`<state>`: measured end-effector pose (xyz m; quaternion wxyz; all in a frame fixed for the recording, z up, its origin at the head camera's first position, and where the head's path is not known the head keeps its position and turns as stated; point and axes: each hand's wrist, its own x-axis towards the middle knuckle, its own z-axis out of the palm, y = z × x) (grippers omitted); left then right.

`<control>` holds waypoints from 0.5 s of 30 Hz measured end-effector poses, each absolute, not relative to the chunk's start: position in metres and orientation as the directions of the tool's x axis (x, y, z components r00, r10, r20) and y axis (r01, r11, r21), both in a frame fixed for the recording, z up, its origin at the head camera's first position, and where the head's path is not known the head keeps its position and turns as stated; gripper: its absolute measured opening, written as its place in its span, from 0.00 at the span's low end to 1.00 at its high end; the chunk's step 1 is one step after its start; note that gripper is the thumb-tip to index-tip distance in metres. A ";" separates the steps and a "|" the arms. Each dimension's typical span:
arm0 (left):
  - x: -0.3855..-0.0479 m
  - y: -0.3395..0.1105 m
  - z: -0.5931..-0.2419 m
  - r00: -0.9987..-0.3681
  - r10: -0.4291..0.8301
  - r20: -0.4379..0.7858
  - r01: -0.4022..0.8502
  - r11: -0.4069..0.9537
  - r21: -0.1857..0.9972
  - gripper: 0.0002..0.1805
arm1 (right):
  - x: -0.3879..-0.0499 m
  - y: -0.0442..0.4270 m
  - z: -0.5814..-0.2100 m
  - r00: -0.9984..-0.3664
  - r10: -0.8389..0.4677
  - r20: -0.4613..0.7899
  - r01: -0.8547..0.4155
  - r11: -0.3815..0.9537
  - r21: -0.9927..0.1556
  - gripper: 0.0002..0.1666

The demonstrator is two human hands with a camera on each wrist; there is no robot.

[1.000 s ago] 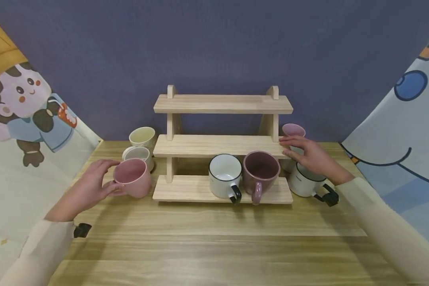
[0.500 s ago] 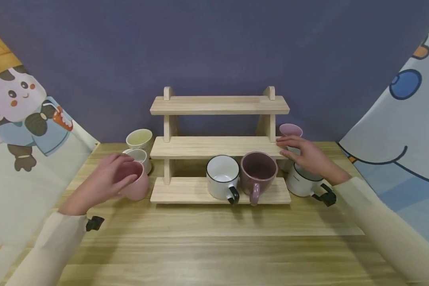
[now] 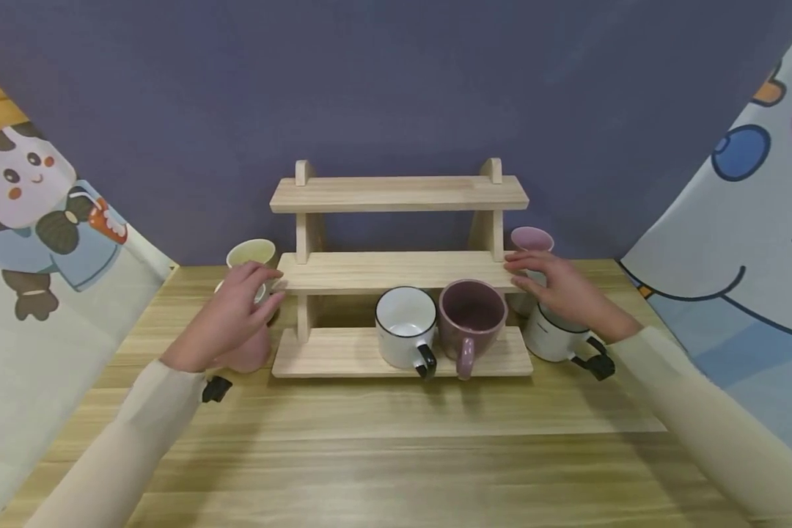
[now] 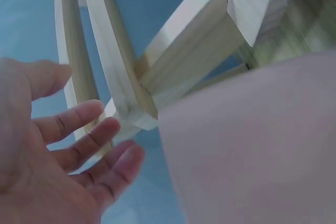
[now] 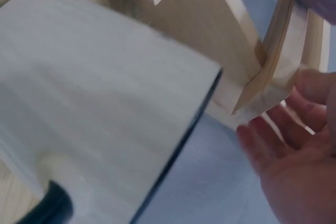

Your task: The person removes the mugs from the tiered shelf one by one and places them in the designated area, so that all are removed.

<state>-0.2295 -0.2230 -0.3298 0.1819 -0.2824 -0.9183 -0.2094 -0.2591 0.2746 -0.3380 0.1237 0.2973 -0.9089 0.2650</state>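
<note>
A three-tier wooden shelf rack [image 3: 386, 271] stands ahead in the head view. My left hand [image 3: 227, 315] is at the left end of its middle board, fingers extended; whether they touch the wood is unclear. Below that hand is a pink mug [image 3: 251, 356], partly hidden, and large in the left wrist view. My right hand [image 3: 561, 290] touches the right end of the middle board with loosely extended fingers. Beneath it stands a white enamel mug [image 3: 551, 337] with a black handle. On the lowest board are a white black-rimmed mug [image 3: 404, 341] and a purple mug [image 3: 468, 330].
Behind my left hand are a pale yellow cup [image 3: 254, 251] and a mostly covered white cup. A pink-purple cup [image 3: 531, 238] stands at the back right, above a pale cup partly hidden by my right hand. A wooden tabletop [image 3: 396, 455] spreads in front; a dark wall rises behind.
My left hand has let go of the pink mug and moved right and up to the rack's left side. The mug stays on the table. My right hand remains at the board's right end.
</note>
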 end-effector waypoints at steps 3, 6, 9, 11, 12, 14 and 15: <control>-0.233 -0.218 -0.331 -0.787 0.425 0.447 0.573 0.773 0.273 0.13 | -0.257 0.270 -0.337 -0.787 -0.476 0.393 -0.610 0.695 -0.380 0.16; -0.235 -0.215 -0.332 -0.780 0.416 0.467 0.567 0.785 0.248 0.10 | -0.255 0.269 -0.337 -0.792 -0.471 0.388 -0.603 0.703 -0.377 0.15; -0.236 -0.213 -0.333 -0.767 0.409 0.495 0.570 0.789 0.230 0.08 | -0.254 0.268 -0.337 -0.806 -0.457 0.376 -0.585 0.716 -0.382 0.16; -0.237 -0.212 -0.333 -0.760 0.405 0.509 0.572 0.787 0.229 0.08 | -0.254 0.268 -0.336 -0.811 -0.450 0.373 -0.577 0.722 -0.383 0.16; -0.237 -0.211 -0.333 -0.759 0.404 0.511 0.573 0.787 0.228 0.08 | -0.253 0.268 -0.336 -0.812 -0.449 0.373 -0.576 0.723 -0.383 0.15; -0.237 -0.210 -0.332 -0.762 0.406 0.505 0.572 0.788 0.228 0.08 | -0.251 0.266 -0.333 -0.811 -0.451 0.373 -0.577 0.723 -0.381 0.15; -0.237 -0.210 -0.331 -0.765 0.408 0.499 0.570 0.789 0.228 0.08 | -0.249 0.265 -0.332 -0.810 -0.453 0.373 -0.579 0.723 -0.378 0.15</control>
